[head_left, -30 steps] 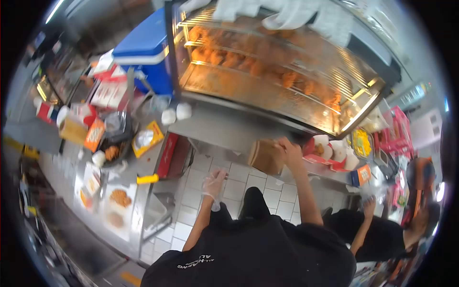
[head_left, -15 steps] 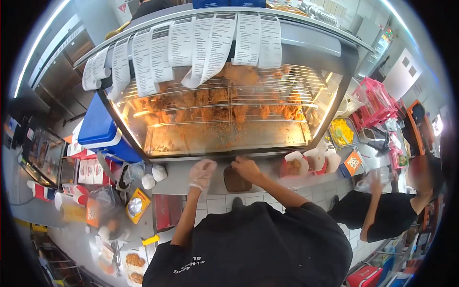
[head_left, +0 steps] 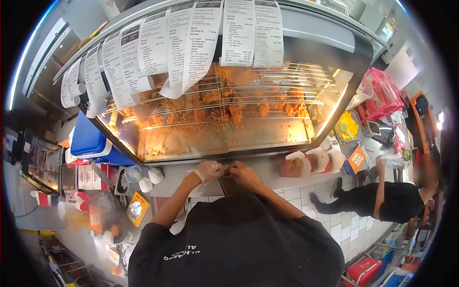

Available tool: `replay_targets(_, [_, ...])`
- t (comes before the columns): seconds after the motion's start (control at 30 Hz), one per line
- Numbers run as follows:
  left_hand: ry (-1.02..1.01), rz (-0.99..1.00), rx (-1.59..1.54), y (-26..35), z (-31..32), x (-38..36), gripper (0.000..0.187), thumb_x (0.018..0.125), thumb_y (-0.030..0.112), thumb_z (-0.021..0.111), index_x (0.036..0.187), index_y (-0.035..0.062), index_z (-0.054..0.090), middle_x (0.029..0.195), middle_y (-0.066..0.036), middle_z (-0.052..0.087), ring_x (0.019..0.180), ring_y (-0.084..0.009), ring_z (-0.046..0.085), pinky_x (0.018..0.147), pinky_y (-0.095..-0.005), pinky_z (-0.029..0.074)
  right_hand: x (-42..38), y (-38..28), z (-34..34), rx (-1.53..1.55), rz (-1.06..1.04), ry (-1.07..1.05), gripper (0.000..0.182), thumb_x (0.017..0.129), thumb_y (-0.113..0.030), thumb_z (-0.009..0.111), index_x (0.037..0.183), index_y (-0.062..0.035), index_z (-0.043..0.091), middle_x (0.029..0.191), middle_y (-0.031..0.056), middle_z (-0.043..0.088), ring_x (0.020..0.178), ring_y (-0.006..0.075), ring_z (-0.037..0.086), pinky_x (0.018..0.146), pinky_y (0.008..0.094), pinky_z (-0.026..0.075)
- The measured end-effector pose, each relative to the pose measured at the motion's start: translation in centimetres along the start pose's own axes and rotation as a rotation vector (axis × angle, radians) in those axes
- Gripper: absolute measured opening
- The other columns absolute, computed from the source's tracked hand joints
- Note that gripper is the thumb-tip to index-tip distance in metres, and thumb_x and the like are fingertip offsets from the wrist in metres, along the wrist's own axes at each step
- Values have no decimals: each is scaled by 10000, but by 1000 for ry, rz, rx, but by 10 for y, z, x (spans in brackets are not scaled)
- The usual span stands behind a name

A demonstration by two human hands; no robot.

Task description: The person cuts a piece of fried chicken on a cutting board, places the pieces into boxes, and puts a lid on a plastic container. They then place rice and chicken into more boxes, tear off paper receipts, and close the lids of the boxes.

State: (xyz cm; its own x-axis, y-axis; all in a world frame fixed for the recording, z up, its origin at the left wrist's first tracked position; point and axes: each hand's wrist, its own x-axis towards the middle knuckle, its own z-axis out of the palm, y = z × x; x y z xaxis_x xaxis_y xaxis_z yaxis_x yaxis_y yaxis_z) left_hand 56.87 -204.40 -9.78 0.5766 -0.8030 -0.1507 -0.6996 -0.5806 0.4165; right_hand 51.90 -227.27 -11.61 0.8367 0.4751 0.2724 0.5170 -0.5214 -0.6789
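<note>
Below the front edge of a lit glass cabinet (head_left: 191, 146) with fried chicken on its racks, my two hands are close together. My left hand (head_left: 208, 171), in a clear plastic glove, has its fingers closed at the top edge of a brown bag-like item (head_left: 228, 185). Bare and also closed, my right hand (head_left: 245, 175) holds the same brown item from the other side. The lower part of the item is hidden behind my shirt. Printed receipts (head_left: 191, 43) hang over the cabinet's top.
Right of my hands stand red and white boxes (head_left: 313, 163) with food, a tray of yellow food (head_left: 346, 126) and a pink crate (head_left: 377, 98). A blue cooler (head_left: 91, 136) is at left. A co-worker (head_left: 397, 201) in black is at right.
My left hand has moved right and closed at the brown item, beside my right hand. The view has shifted closer to the cabinet. The co-worker's legs now show more.
</note>
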Motion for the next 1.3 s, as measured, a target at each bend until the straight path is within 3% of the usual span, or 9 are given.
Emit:
replay_targets(0.3, [299, 35, 88, -53, 101, 11, 300, 870, 353, 597, 761, 76, 628, 702, -167, 616, 665, -365, 632, 594, -463, 512, 16, -24, -20, 226, -276, 12, 87, 737, -77, 662, 799, -61, 604, 781, 140, 630, 765, 360, 628, 712, 451, 506])
replay_targets(0.6, [22, -420, 152, -37, 15, -32, 313, 954, 310, 508, 917, 60, 694, 843, -164, 654, 839, -361, 647, 768, -441, 538, -34, -25, -140, -127, 316, 238, 117, 829, -8, 651, 935, -53, 674, 928, 100, 726, 875, 289, 703, 759, 343, 549])
replay_targets(0.73, [306, -218, 246, -20, 17, -48, 276, 989, 259, 474, 1183, 173, 650, 1138, -104, 660, 1066, -263, 616, 860, -368, 529, -37, 36, -99, -84, 431, 108, 117, 871, -66, 638, 984, -52, 667, 913, 127, 719, 841, 319, 692, 740, 391, 523])
replay_targets(0.8, [444, -425, 366, 27, 10, -82, 308, 961, 310, 534, 1184, 130, 646, 1198, -127, 642, 1121, -269, 598, 941, -369, 499, -26, 40, -73, -182, 313, 57, 215, 879, -131, 661, 1071, -36, 662, 969, 143, 713, 921, 320, 687, 800, 373, 538])
replay_targets(0.9, [600, -980, -408, 80, 28, -156, 429, 929, 388, 597, 1157, 28, 648, 1056, -177, 677, 976, -323, 649, 899, -396, 507, -18, 35, -63, -177, 145, 136, 250, 868, -138, 688, 1081, -7, 686, 1042, 161, 710, 998, 324, 671, 858, 388, 525])
replay_targets(1.03, [1300, -1868, -730, 139, 134, -278, 434, 919, 405, 615, 1136, 34, 673, 1023, -164, 705, 956, -277, 673, 859, -381, 509, -36, -3, -70, -392, 175, 431, 299, 947, -258, 657, 1095, 0, 680, 1041, 150, 692, 963, 308, 662, 845, 374, 527])
replay_targets(1.1, [1591, -2072, -354, 161, 189, -352, 452, 843, 331, 745, 1139, 6, 639, 999, -168, 682, 970, -329, 648, 900, -403, 495, -48, -11, -74, -451, -7, 534, 222, 978, -207, 613, 1060, -13, 681, 1015, 123, 689, 932, 284, 660, 824, 348, 528])
replay_targets(1.13, [1485, -1996, 92, 169, 225, -396, 551, 812, 345, 774, 1222, 24, 594, 1124, -189, 651, 1050, -328, 622, 935, -395, 483, -51, -23, -65, -447, -24, 537, 222, 978, -207, 613, 1060, -13, 681, 1015, 123, 689, 932, 284, 660, 824, 348, 528])
replay_targets(1.3, [709, -2034, 232, 170, 200, -517, 924, 747, 575, 740, 1459, 100, 390, 1487, -186, 387, 1432, -367, 258, 1164, -504, 220, -71, -86, 13, -159, 159, 242, 172, 973, -150, 599, 1013, 2, 670, 972, 131, 679, 896, 270, 647, 815, 365, 513])
